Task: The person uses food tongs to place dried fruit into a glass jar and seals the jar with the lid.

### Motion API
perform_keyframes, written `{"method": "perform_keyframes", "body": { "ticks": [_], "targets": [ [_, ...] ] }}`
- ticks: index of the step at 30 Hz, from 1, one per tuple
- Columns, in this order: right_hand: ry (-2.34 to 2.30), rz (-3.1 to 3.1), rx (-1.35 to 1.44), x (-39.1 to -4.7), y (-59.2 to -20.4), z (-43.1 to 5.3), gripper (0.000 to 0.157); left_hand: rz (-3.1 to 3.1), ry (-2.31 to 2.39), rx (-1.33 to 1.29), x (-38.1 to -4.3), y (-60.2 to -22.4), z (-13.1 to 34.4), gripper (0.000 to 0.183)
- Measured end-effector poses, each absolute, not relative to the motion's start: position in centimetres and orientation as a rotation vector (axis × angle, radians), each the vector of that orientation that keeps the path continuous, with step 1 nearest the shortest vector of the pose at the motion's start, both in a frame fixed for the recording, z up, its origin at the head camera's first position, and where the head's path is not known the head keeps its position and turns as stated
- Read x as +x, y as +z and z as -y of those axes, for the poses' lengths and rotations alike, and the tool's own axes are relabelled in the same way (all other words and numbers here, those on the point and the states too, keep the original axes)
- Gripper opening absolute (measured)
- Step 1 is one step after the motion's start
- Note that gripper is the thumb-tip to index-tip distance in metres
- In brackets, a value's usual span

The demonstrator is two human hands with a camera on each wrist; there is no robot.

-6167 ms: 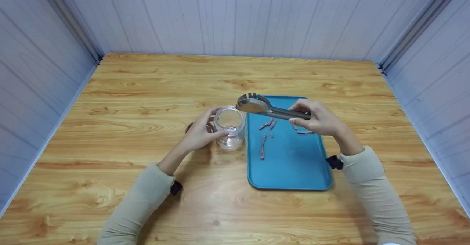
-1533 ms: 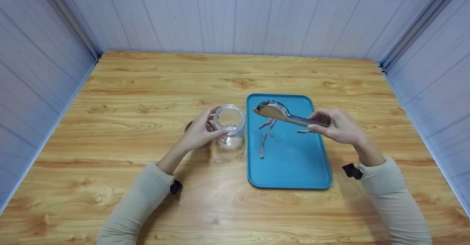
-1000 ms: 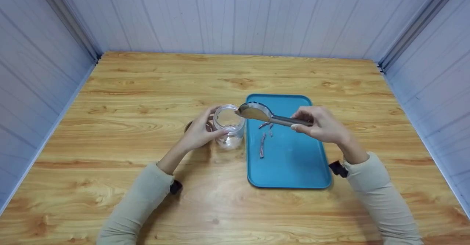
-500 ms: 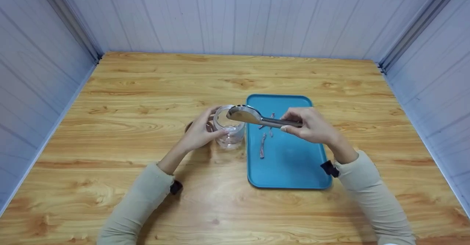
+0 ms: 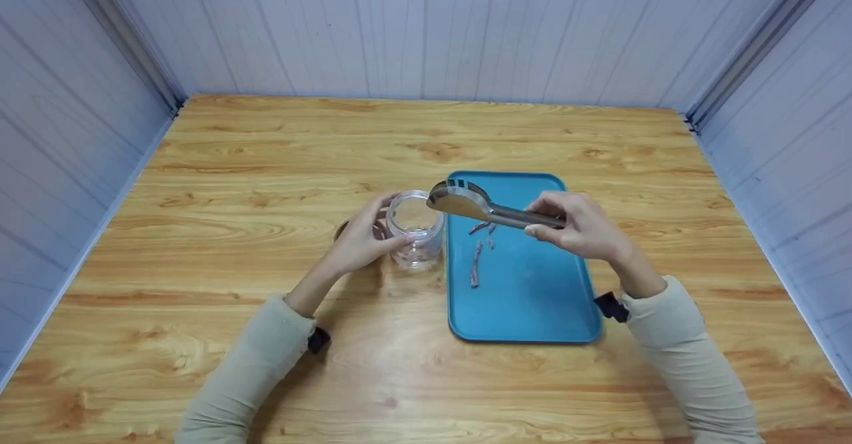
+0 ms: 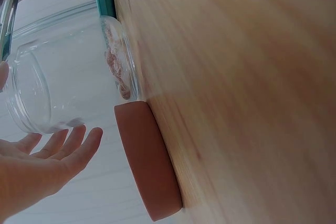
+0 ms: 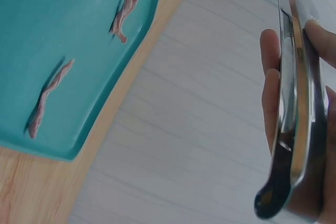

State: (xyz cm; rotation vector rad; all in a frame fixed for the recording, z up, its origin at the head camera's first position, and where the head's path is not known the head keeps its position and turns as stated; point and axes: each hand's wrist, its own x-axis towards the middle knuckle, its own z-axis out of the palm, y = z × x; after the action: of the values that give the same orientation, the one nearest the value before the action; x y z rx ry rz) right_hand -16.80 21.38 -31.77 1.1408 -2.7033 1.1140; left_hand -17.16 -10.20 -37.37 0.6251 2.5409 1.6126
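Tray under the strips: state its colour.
The tray is plain blue-green, best seen in the head view.

The tongs (image 5: 489,212) are gleaming like polished metal, their smooth faces mirroring warm tones. The jar (image 6: 68,72) is looking clear and slick, its walls catching pale highlights; whether glass or plastic is hard to tell. The reddish-brown disc (image 6: 148,161) is showing a smooth, matt side. The tray (image 5: 532,301) is resembling smooth plastic with a soft sheen, while the strips (image 7: 50,99) are appearing rough and dull. The surface (image 5: 299,158) is displaying lightly glossy wood grain, and the sleeves (image 5: 247,367) are looking like matt cloth.
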Motion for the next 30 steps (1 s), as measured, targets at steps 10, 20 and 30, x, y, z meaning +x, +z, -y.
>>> {"method": "perform_keyframes", "body": {
  "ticks": [10, 20, 30],
  "targets": [
    [1.108, 2.715, 1.018, -18.5, -35.2, -25.4, 0.019, -2.524, 1.668, 0.657, -17.1, -37.4, 10.1, 0.066],
    [1.134, 2.726, 0.963, -18.3, -35.8, -27.5, 0.024, -2.524, 1.662, 0.655, -17.2, -37.4, 10.1, 0.066],
    [1.114, 2.728, 0.940, -18.0, -36.6, -28.9, 0.024, -2.524, 1.648, 0.649, -17.1, -37.3, 10.1, 0.067]
  ]
}}
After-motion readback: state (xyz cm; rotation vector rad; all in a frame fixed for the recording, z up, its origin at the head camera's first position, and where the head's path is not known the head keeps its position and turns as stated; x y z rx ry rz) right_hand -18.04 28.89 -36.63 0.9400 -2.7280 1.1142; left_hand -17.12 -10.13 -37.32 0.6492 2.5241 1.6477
